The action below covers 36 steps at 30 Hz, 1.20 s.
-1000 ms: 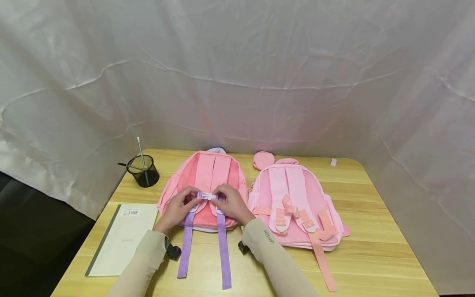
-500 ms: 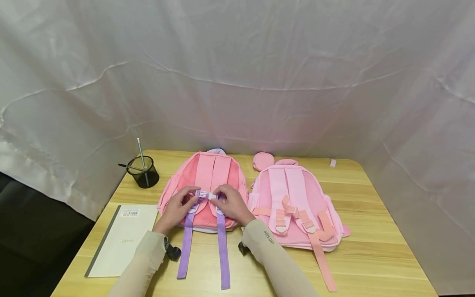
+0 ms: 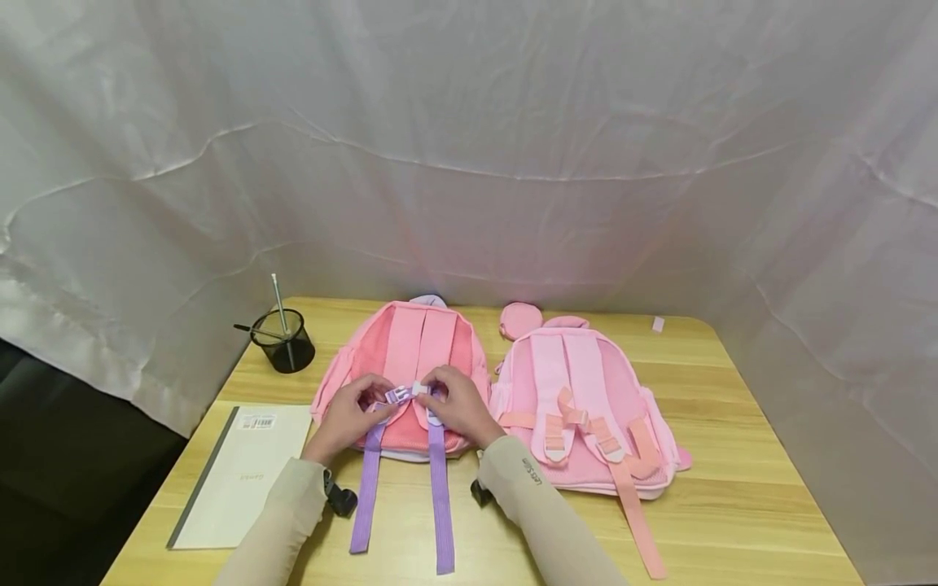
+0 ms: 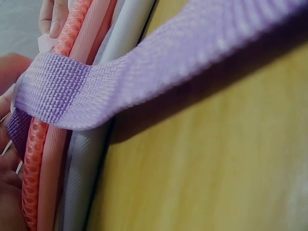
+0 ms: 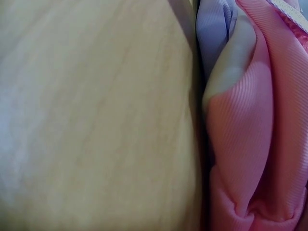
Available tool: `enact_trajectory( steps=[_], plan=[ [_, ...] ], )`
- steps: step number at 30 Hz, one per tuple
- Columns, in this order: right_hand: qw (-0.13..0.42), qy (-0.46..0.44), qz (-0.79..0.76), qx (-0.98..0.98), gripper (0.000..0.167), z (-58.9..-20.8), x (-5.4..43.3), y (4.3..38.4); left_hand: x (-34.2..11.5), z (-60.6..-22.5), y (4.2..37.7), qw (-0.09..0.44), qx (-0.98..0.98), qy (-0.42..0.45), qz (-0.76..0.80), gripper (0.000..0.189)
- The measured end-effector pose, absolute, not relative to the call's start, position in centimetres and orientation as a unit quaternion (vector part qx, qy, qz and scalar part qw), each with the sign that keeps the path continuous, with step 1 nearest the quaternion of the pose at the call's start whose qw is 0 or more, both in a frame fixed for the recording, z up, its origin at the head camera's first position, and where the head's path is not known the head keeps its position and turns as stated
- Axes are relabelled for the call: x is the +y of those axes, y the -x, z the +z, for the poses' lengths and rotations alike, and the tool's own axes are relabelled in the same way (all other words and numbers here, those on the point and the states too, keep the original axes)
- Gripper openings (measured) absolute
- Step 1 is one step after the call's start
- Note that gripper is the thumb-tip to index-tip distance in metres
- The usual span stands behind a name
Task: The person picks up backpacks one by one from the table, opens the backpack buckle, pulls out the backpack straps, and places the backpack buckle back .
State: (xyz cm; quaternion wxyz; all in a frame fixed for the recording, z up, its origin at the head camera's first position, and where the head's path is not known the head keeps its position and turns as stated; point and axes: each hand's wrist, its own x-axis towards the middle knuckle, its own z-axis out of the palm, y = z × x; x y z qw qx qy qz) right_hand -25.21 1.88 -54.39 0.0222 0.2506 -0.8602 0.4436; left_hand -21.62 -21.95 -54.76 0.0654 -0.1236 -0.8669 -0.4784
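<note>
A coral-pink backpack [image 3: 370, 350] lies back side up at the middle left of the table. Over its shoulder straps, my left hand [image 3: 344, 419] pinches the pronged half of a side-release buckle [image 3: 398, 395] between thumb and fingers. The white socket half [image 3: 419, 389] is in the fingertips of my right hand [image 3: 462, 407], close beside the prongs. Two loose purple webbing straps [image 3: 442, 505] hang from the shoulder straps toward the front edge. In the left wrist view, a purple strap [image 4: 144, 86] crosses the bag's edge, with fingers partly visible behind it.
A light-pink backpack [image 3: 623, 366] with orange straps lies to the right, a round pink pouch [image 3: 522, 321] behind it. At the left are a white notebook [image 3: 245, 480] and a black mesh pen cup [image 3: 291, 356]. A small pale tag [image 3: 658, 324] lies at the back right.
The pronged half has tilted, its left end dropping, and its prongs show more clearly apart from the socket half. My left fingertips have shifted slightly downward; the right hand stays almost in place.
</note>
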Motion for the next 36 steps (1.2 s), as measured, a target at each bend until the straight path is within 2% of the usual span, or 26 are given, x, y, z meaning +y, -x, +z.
enact_trajectory(
  steps=[7, 15, 31, 36],
  plan=[
    [0.029, -0.251, 0.442, -0.861, 0.014, -54.45, 1.87, 25.08, -21.71, -54.76, 21.73, 0.059, -0.871, 0.117, -0.473, 0.027],
    [0.024, -0.241, 0.445, -0.862, 0.015, -54.11, 1.92, 24.92, -21.84, -54.82, 21.91, 0.075, -0.868, 0.109, -0.479, 0.028],
    [0.033, -0.217, 0.455, -0.863, 0.019, -54.11, 1.99, 24.7, -22.29, -54.91, 22.08, 0.09, -0.805, 0.1, -0.578, 0.026],
    [0.035, -0.216, 0.448, -0.867, 0.017, -54.18, 2.09, 24.85, -22.34, -54.78, 22.09, 0.086, -0.801, 0.099, -0.584, 0.034]
  ],
)
